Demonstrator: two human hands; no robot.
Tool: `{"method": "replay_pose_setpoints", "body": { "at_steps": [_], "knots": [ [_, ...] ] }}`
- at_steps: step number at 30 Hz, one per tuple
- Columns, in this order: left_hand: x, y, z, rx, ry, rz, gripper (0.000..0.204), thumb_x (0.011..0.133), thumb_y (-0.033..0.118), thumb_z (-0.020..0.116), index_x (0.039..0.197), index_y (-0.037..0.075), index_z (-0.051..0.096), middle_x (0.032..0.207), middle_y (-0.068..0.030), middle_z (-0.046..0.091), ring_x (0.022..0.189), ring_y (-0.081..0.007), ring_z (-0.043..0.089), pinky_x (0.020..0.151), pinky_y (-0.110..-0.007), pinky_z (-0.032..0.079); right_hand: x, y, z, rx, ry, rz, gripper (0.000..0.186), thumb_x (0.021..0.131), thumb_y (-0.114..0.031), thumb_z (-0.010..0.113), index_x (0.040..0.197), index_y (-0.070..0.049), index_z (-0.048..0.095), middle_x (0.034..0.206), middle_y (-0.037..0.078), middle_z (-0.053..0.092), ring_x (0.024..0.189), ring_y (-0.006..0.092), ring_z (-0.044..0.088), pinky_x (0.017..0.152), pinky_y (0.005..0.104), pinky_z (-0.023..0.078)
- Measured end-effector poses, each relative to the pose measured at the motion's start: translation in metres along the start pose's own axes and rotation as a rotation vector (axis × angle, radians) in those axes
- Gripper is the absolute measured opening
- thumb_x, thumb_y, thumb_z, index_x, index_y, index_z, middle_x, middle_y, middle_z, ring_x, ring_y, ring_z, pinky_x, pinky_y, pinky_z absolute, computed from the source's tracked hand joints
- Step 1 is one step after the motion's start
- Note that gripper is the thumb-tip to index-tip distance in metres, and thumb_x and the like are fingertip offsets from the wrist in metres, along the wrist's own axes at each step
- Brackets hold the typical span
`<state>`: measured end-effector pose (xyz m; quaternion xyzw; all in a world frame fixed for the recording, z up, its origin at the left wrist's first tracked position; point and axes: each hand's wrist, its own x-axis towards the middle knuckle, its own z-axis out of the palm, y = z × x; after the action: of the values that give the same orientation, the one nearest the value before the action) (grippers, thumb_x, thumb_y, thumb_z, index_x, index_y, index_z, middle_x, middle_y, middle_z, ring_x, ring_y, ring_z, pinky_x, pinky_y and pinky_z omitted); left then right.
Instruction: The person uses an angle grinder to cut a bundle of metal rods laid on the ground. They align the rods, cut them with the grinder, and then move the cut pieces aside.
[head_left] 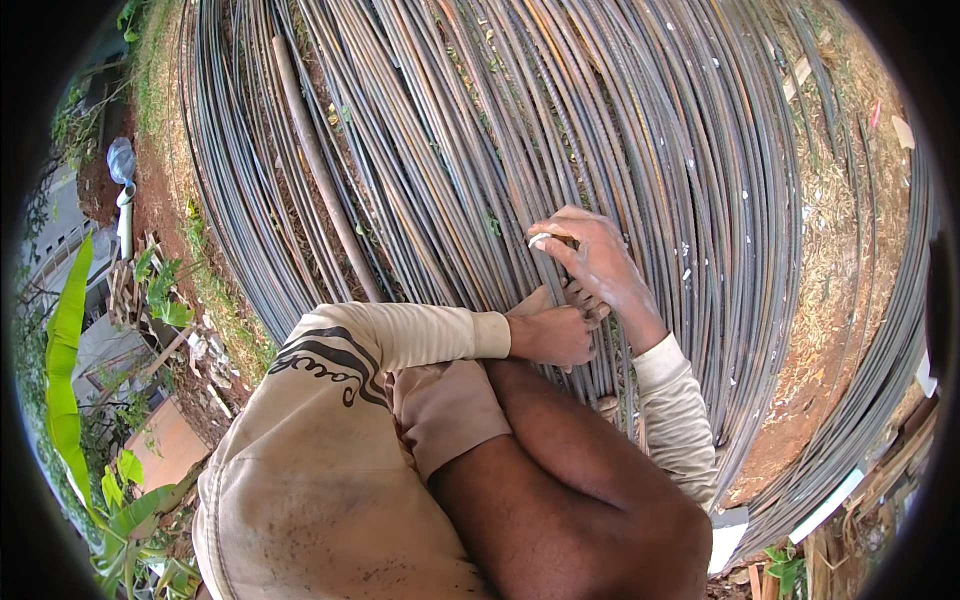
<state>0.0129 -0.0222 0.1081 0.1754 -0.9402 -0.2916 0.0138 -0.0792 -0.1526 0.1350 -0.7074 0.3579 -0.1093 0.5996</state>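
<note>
Outdoor ground of red earth (850, 330) and dry grass is carrying a broad stack of long steel reinforcing bars (480, 130), grey with rust streaks, filling most of the head view. Their long axes are running from the upper part of the picture down toward the lower right, fanning and bending with the lens, all lying side by side and roughly parallel. Sitting against the near part of that stack, the right hand (600, 265) is hovering over the bars with fingers curled, pinching a small pale object (545, 240) between thumb and forefinger; what that object is cannot be told. Just below it, the left hand (555, 335) is pressing down on the same bars with its fingers folded closed around them, the two hands touching or nearly so. Both forearms are wearing cream long sleeves (420, 335), and a bare knee (570, 480) is rising between them in the lower middle. One thicker brownish pipe (320, 170) is lying on the stack at the left, pointing the same way as the bars. Further out, at the far left edge, green leaves (65, 370), scrap wood (125, 285) and a white pipe (125, 225) are standing beside the stack; more timber offcuts (880, 480) are lying at the lower right.
</note>
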Motion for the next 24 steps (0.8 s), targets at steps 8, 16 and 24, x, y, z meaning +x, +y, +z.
{"method": "replay_pose_setpoints", "body": {
  "at_steps": [8, 16, 24],
  "knots": [
    [0.000, 0.002, 0.015, -0.014, 0.030, -0.032, 0.044, 0.081, 0.048, 0.077, 0.096, 0.007, 0.076, 0.085, -0.0052, 0.074, 0.102, -0.0288, 0.070, 0.080, -0.040, 0.058, 0.002, 0.011, 0.001, -0.002, -0.094, -0.011, 0.022, 0.090, -0.023, 0.074, 0.101, -0.006, 0.079, 0.096, 0.012, 0.072, 0.091, 0.0342, 0.069, 0.086, 0.0435, 0.053],
    [-0.002, 0.004, 0.008, -0.114, -0.085, -0.175, 0.044, 0.080, 0.051, 0.071, 0.101, 0.013, 0.075, 0.117, -0.0292, 0.069, 0.131, -0.0527, 0.053, 0.109, -0.066, 0.042, -0.006, 0.023, -0.024, -0.091, -0.001, 0.045, 0.019, 0.087, -0.017, 0.077, 0.102, -0.006, 0.081, 0.090, 0.014, 0.071, 0.085, 0.0324, 0.069, 0.082, 0.0430, 0.053],
    [-0.001, 0.002, 0.013, -0.052, 0.057, -0.062, 0.044, 0.077, 0.048, 0.079, 0.094, 0.007, 0.077, 0.087, -0.0073, 0.075, 0.110, -0.0298, 0.068, 0.086, -0.042, 0.057, -0.001, 0.020, -0.004, 0.091, -0.039, 0.021, 0.021, 0.089, -0.020, 0.077, 0.105, -0.005, 0.080, 0.092, 0.013, 0.072, 0.086, 0.0286, 0.069, 0.082, 0.0403, 0.052]
  ]
}}
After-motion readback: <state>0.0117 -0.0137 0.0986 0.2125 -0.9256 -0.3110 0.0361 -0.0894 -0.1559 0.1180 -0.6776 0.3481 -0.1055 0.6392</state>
